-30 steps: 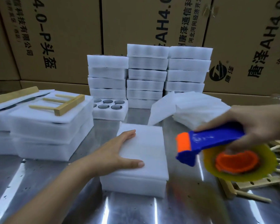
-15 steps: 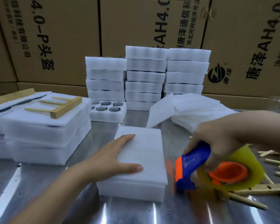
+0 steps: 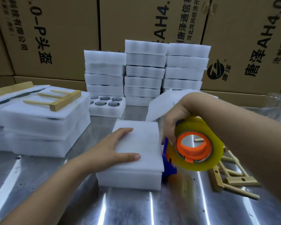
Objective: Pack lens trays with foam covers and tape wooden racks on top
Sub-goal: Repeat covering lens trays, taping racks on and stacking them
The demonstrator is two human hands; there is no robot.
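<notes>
Left grip (image 3: 110,150): fingers straight and apart, flat on the foam cover (image 3: 141,140), thumb along its near edge.
Right grip (image 3: 172,125): curled from above and clamped on the tape dispenser (image 3: 168,168).
Dispenser parts: blue plastic body, orange hub (image 3: 180,148), thick yellowish tape roll (image 3: 193,125); blue nose low at the right side edge of the lens tray (image 3: 128,179).
Task thing: lens tray a rectangular white foam block at mid tabletop (image 3: 39,176), cover flush with its edges.
Open room: bare strip of tabletop from the tray to the near edge; narrow lane between the tray and the left stack (image 3: 39,127).
Wooden racks (image 3: 234,179): loose heap on the right, pale bars with round pegs, partly under the right forearm; single rack (image 3: 66,99) lying on the left stack.
Back row: three foam tray stacks (image 3: 144,70); open tray (image 3: 107,104) with round dark wells before the leftmost; thin loose foam sheets (image 3: 161,104) behind the right grip.
Writing: black print on brown cardboard boxes (image 3: 136,21), "AH4", "唐泽", "头盔", "有限公司", plus a round logo.
Surface: brushed steel, glossy, streaked with light.
</notes>
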